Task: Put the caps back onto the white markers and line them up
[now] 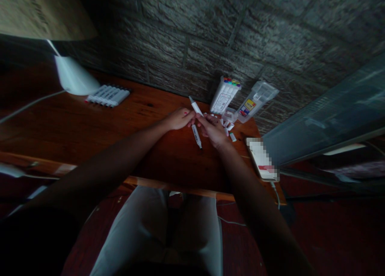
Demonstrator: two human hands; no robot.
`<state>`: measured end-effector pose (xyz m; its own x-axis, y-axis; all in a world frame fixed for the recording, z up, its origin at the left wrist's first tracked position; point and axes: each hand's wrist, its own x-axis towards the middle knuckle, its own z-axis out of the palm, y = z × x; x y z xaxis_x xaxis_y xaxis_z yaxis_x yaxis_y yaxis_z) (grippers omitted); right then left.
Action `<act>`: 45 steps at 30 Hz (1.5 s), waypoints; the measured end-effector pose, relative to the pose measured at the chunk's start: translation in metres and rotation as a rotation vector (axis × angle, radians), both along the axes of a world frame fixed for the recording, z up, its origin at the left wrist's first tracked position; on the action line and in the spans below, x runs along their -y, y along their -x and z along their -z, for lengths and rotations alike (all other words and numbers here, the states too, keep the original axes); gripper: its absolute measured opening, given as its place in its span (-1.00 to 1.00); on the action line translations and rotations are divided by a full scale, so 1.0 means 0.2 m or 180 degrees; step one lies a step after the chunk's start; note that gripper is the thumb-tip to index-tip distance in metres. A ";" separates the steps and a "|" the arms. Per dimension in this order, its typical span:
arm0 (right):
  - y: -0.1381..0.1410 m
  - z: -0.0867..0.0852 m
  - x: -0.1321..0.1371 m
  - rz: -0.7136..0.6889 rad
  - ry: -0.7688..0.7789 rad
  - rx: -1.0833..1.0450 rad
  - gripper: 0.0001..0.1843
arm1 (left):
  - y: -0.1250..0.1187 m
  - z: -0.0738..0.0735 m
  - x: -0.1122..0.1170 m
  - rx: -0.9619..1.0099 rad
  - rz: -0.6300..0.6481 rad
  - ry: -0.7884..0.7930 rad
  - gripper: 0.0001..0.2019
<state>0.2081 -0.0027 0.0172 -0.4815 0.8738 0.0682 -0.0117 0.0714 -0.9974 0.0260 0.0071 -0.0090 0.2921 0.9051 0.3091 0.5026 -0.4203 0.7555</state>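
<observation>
My left hand (pixel 179 118) and my right hand (pixel 214 129) meet over the far middle of a wooden table (pixel 90 127). Both pinch white markers: one marker (pixel 195 105) sticks up and away from the fingertips, another marker (pixel 196 136) points down toward me with a dark tip. Which hand holds which marker is hard to tell. Several small white caps or markers (pixel 230 127) lie just right of my right hand.
A row of white markers (pixel 107 95) lies at the far left beside a white lamp base (pixel 73 77). A full marker box (pixel 225 93) and a clear case (pixel 257 100) lean on the stone wall. A phone (pixel 261 158) lies near the right edge.
</observation>
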 end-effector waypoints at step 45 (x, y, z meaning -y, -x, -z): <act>0.01 -0.01 0.01 -0.0066 -0.0034 0.0018 -0.55 | 0.00 -0.02 0.01 -0.0136 -0.0055 0.0017 -0.51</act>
